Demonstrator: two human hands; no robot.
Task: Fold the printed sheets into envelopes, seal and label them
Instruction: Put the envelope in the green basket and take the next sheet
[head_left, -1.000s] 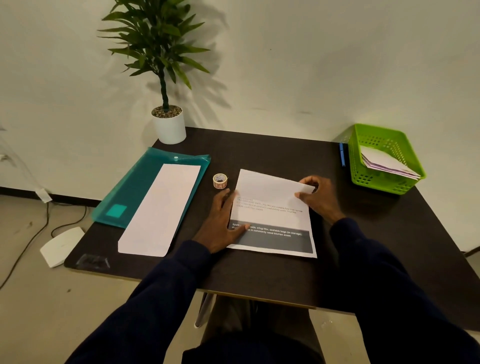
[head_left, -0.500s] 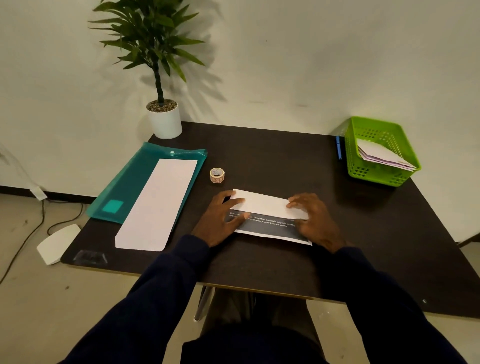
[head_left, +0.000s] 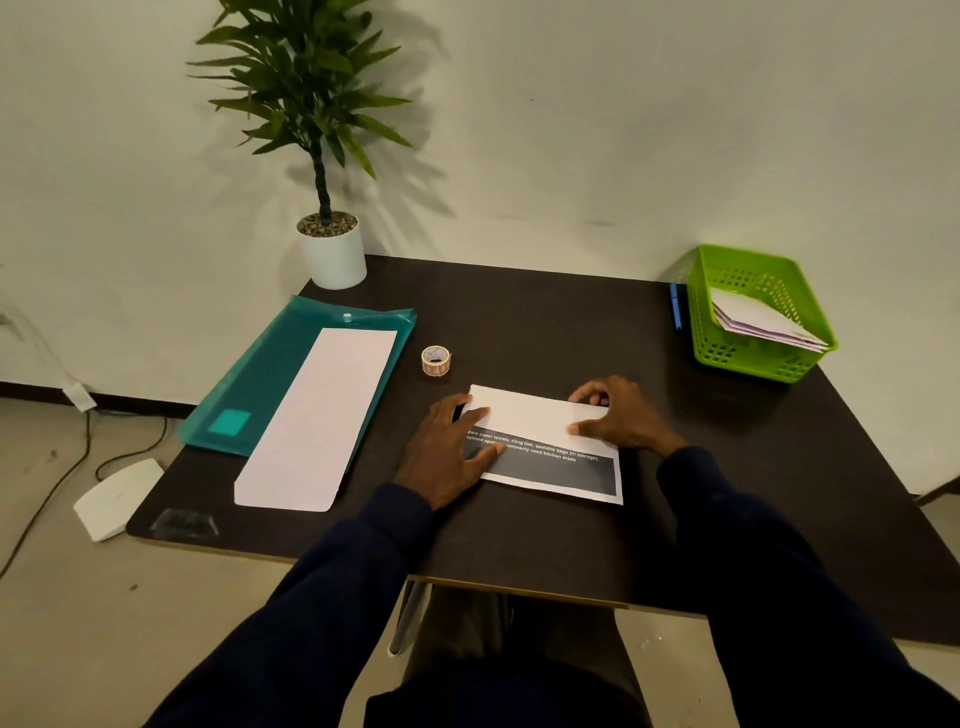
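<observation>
— Since the printed sheet (head_left: 530, 415) lay open a second ago, what's changed?

— I see its top folded down now, on the table (head_left: 545, 322) before the person. Left hand (head_left: 447, 452) lies flat on its left end; right hand (head_left: 623, 415) presses fingertips and thumb on the flap, gripping nothing.

Inventory by count:
- table (head_left: 545, 322): 1
- potted plant (head_left: 317, 104): 1, in 1 white pot (head_left: 332, 254)
- teal folder (head_left: 270, 374): 1
- long white envelope (head_left: 317, 421): 1
- sticker roll (head_left: 435, 359): 1
- printed sheet (head_left: 540, 415): 1
- green basket (head_left: 763, 364): 1
- papers (head_left: 753, 322) in basket: several stacked, exact number not countable
- blue pen (head_left: 675, 306): 1
- clear item (head_left: 182, 522) at table corner: 1
- white device (head_left: 117, 499) on floor: 1
- hands: 2, left hand (head_left: 447, 447) and right hand (head_left: 623, 415)
</observation>
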